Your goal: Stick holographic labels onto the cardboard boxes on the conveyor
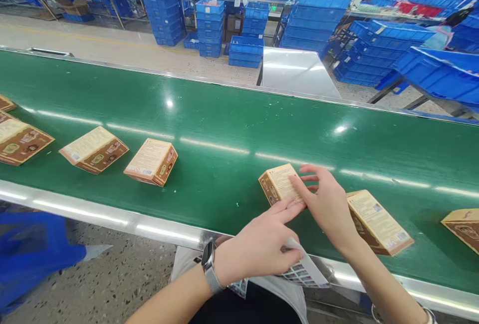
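A small brown and cream box (279, 183) lies on the green conveyor belt (224, 129) near its front edge. My right hand (327, 203) rests on the box with its fingers stretched out flat. My left hand (262, 244), with a watch on the wrist, touches the box's near edge with its forefinger. Its other fingers are closed on a sheet of small stickers (303, 269) that hangs below the belt's metal rim. Another box of the same kind (377, 221) lies just right of my right wrist.
Several more boxes lie along the belt: two at left (151, 162) (94, 149), others at the far left (20, 142) and one at the right edge (464, 226). Stacks of blue crates (209, 27) and a steel table (295, 72) stand beyond the belt.
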Tool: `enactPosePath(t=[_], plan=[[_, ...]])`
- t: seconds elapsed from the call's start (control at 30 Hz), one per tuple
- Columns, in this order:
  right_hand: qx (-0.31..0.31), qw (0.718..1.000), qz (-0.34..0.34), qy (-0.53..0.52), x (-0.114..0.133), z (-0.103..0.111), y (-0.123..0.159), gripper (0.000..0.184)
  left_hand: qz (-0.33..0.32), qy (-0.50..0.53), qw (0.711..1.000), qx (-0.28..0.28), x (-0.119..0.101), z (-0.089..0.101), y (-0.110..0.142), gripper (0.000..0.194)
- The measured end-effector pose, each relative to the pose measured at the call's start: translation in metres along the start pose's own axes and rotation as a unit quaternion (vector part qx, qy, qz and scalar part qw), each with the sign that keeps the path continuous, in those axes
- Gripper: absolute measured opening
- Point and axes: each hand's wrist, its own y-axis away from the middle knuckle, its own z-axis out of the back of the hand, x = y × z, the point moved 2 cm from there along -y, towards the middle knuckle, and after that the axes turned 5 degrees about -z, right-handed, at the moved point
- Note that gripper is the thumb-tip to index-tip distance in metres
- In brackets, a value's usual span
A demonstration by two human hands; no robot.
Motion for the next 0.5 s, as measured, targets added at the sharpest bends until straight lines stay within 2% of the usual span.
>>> enactPosePath(t=[0.1, 0.2, 0.27, 0.33, 0.43, 0.5], plan=[[-0.018, 0.999, -0.045, 0.007, -0.010, 0.002, -0.005, 0.058, 0.009, 0.007, 1.000, 0.016, 0.002, -0.004, -0.005, 0.019], [-0.020, 0.998, -0.048, -0.030, -0.021, 0.004, -0.014, 0.052, 0.004, 0.027, 1.000, 0.012, 0.002, -0.008, -0.009, 0.017], [-0.024, 0.998, -0.040, -0.048, -0.024, 0.009, -0.018, 0.047, -0.005, 0.063, 0.998, -0.017, 0.000, -0.006, -0.009, 0.016], [-0.018, 0.998, -0.028, -0.060, -0.022, 0.021, -0.017, 0.042, 0.012, 0.120, 0.991, -0.064, -0.003, 0.001, -0.003, 0.016], [0.048, 0.995, 0.011, -0.088, -0.013, 0.044, -0.004, 0.038, 0.125, 0.216, 0.957, -0.147, -0.005, 0.018, 0.013, 0.014], [0.150, 0.978, 0.039, -0.139, -0.006, 0.054, 0.009, 0.041, 0.210, 0.252, 0.923, -0.199, -0.005, 0.031, 0.026, 0.019]])
